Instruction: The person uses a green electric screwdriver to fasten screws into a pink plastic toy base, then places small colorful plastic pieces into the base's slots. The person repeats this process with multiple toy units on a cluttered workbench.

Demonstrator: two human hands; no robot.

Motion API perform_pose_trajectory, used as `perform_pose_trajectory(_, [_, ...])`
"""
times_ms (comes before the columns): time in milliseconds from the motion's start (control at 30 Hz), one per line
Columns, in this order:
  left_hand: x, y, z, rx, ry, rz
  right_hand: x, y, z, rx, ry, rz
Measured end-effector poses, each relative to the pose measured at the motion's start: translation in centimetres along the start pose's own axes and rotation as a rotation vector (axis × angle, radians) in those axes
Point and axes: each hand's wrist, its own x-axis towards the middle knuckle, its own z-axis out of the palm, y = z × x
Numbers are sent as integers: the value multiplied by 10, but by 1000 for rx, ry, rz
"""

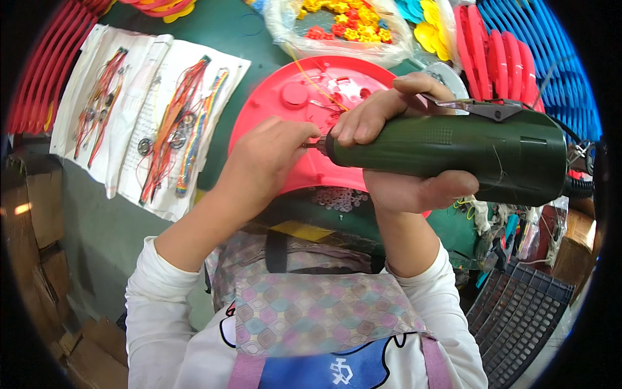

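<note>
My right hand is wrapped round a dark green electric screwdriver, held level with its tip toward the left. My left hand is closed in a pinch at the screwdriver's bit; whether a small screw sits between the fingers is hidden. Beneath both hands lies a round pink-red plastic part with raised posts and a round boss. Thin wires run over its middle, and a yellow wire reaches up from it toward the back. My hands cover much of the part's centre.
Wire bundles lie on white paper at left. Behind stands a plastic bag of yellow and red star-shaped pieces. Red parts and blue racks stand at right. Small clear pieces lie near the table's front edge; a dark crate is below right.
</note>
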Motion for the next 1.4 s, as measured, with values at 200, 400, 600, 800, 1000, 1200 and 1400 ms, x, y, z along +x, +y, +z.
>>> perform_pose_trajectory(200, [-21,-7,-19,176,87,67,4,-1,32,-114,-11,130])
perform_pose_trajectory(400, [-32,-10,-19,69,172,27,1,15,32,23,-56,33])
perform_pose_trajectory(600, [-37,-12,-18,21,208,7,5,20,29,125,-119,-52])
perform_pose_trajectory(800, [-36,-14,-15,-7,231,23,7,17,27,128,-121,-56])
perform_pose_trajectory(1000, [-39,-12,-14,-20,245,15,7,17,25,160,-131,-83])
perform_pose_trajectory(1200, [-44,-18,-18,234,262,248,1,11,34,19,-43,45])
perform_pose_trajectory(1400, [-48,-11,-21,220,233,8,-1,16,35,-130,2,184])
